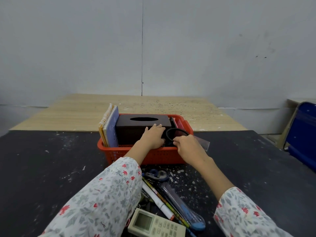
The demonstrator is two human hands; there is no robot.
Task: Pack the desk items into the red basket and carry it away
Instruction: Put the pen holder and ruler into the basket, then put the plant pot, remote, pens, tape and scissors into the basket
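Observation:
The red basket (153, 155) stands on the dark table in the middle of the view. Inside it are spiral notebooks (110, 129) upright at the left, a dark brown tissue box (135, 127) and something red at the far right. My left hand (153, 136) rests flat against the front of the tissue box, fingers spread. My right hand (189, 147) pinches a black ring-shaped item (177, 134) at the basket's right end; a clear ruler (203, 142) pokes out behind that hand. Near me lie a white remote (155, 224), pens (171, 200), a marker and a tape dispenser (158, 174).
The dark table (51, 168) is speckled with white marks. Behind it lies a pale wooden board (153, 106) against a grey wall. A blue folding chair (302, 134) leans at the right edge.

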